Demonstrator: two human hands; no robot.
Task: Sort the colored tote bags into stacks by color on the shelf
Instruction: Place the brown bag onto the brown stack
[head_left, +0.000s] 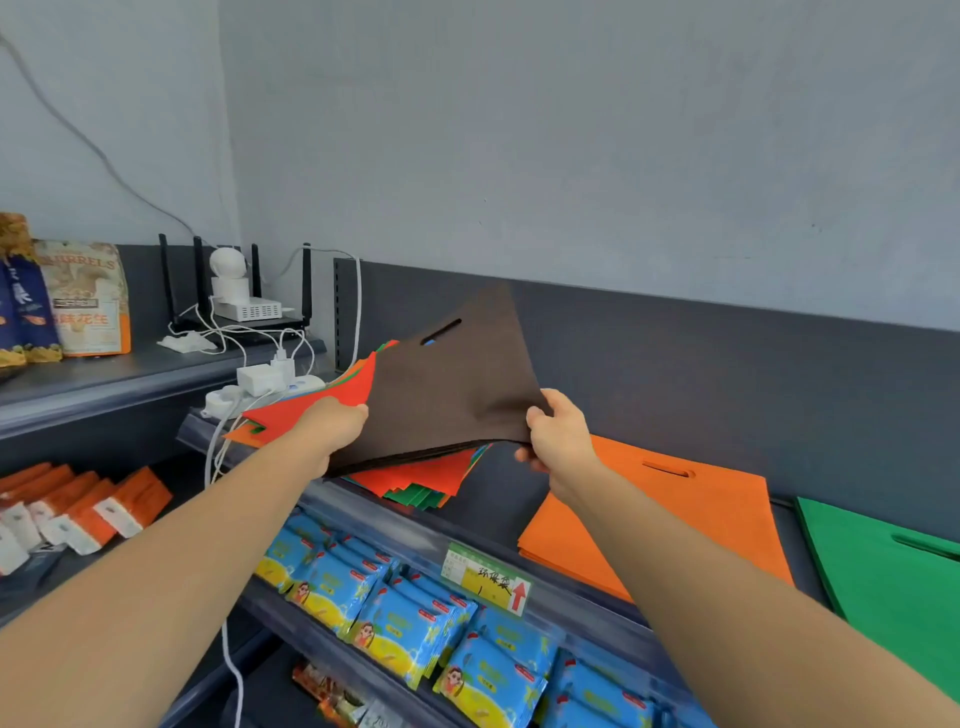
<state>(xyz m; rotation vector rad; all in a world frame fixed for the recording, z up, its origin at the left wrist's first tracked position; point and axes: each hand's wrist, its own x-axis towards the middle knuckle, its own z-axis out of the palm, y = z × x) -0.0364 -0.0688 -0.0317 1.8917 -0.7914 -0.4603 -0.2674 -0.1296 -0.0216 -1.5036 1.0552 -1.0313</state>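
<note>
Several brown tote bags (447, 395) are lifted at a tilt above a mixed pile of red, green and orange bags (415, 480) on the grey shelf (498, 499). My left hand (332, 428) grips the brown bags' left edge and my right hand (558, 434) grips their right corner. To the right lies a flat stack of orange bags (691, 514). A green bag stack (883, 571) lies further right, partly out of frame.
A power strip with white chargers and cables (260, 387) sits just left of the mixed pile. A router and small camera (234, 301) stand on the left shelf beside snack bags (85, 299). Blue snack packets (415, 623) fill the shelf below, behind a price label (488, 579).
</note>
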